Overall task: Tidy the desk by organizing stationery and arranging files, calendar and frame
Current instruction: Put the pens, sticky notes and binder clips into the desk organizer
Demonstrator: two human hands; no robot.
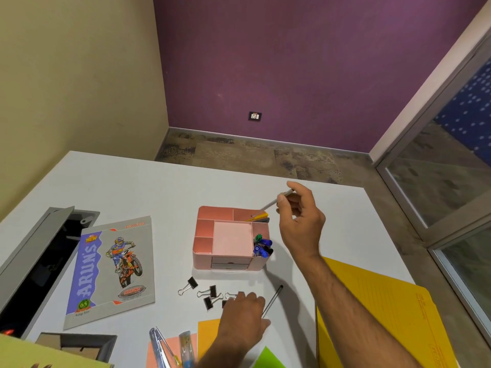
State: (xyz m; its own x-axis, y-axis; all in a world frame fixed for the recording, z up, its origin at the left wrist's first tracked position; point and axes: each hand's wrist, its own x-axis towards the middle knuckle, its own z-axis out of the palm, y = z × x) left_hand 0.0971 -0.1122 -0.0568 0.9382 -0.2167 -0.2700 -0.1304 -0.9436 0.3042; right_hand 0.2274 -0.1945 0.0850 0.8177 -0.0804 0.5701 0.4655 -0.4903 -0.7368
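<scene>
R hand point(300, 221): pinches grey pen point(276, 201) above pink organizer point(204, 229). L hand point(244, 312): fingers curled over binder clips point(210, 294), grip unclear. Black pen point(273, 300) beside it.

Organizer point(231, 239) mid-desk; notebook point(113, 269) to its left, binder clips point(204, 292) just near of it, folder point(377, 314) near right.

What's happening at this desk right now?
A person is tidying a white desk. The right hand pinches a pen over the back corner of a pink organizer, which already holds markers. The left hand rests on loose binder clips, with another pen beside it. A notebook and yellow folders lie nearby.
</scene>
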